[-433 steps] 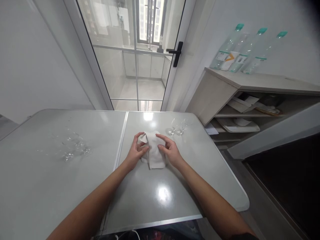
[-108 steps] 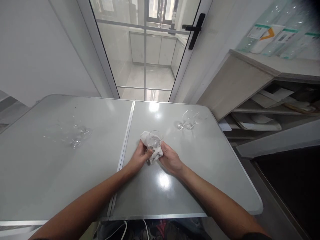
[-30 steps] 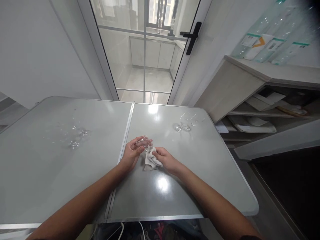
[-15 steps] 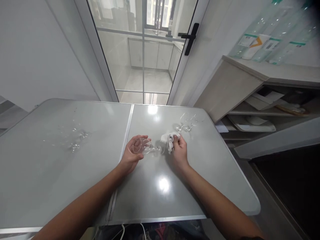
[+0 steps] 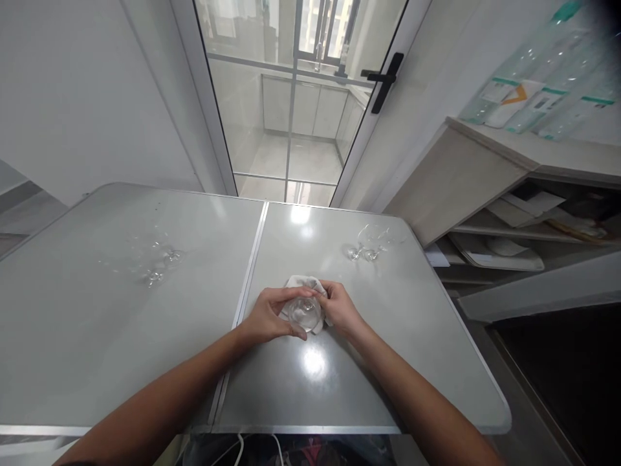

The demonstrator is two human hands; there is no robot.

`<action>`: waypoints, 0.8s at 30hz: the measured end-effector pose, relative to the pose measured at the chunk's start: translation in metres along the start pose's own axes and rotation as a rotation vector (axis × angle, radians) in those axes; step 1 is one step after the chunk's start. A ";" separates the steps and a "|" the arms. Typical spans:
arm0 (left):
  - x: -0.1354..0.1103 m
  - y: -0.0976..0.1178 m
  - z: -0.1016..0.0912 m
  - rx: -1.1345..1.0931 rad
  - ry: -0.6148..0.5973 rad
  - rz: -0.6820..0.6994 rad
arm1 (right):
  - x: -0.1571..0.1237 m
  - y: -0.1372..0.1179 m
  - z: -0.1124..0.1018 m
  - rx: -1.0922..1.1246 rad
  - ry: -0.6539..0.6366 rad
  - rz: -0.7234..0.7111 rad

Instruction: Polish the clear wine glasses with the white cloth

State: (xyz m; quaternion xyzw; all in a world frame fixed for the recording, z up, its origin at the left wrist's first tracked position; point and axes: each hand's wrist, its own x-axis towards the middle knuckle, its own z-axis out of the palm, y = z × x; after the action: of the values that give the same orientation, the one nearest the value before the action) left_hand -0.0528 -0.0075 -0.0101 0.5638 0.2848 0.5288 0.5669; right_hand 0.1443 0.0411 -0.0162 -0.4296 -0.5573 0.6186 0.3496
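Observation:
My left hand (image 5: 272, 315) is closed around the bowl of a clear stemmed glass (image 5: 305, 315), thumb in front and fingers behind. The rim of the glass faces me, and its stem and foot are hidden. A white cloth (image 5: 297, 281) is bunched behind and around the glass. My right hand (image 5: 338, 307) grips this cloth at the right side of the glass, its fingertips partly hidden. Both hands meet over the right half of the grey table (image 5: 388, 362).
Two clear stemmed glasses (image 5: 371, 254) lie near the table's far right corner. More clear glasses (image 5: 155, 277) lie on the left half. A metal seam (image 5: 253, 249) splits the table. Plastic bottles (image 5: 495, 97) stand on a shelf unit (image 5: 480, 145) at right; a glass door (image 5: 262, 123) is behind.
The glass has turned from lying sideways to rim toward me. My right hand has brought the cloth leftward against it, and the hands now meet. The view has shifted slightly.

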 end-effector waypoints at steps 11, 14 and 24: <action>0.005 0.001 -0.003 0.047 0.015 0.251 | 0.002 -0.003 0.002 0.043 -0.048 -0.054; 0.007 0.001 -0.002 0.045 -0.026 0.309 | 0.001 -0.004 0.005 -0.034 0.042 -0.106; 0.006 0.001 -0.002 0.033 0.247 0.167 | -0.007 -0.013 -0.006 -0.611 0.297 -0.255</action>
State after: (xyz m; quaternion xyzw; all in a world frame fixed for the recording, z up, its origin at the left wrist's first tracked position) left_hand -0.0529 -0.0016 -0.0075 0.5255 0.3131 0.6345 0.4724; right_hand 0.1516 0.0392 -0.0024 -0.5262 -0.7088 0.3058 0.3566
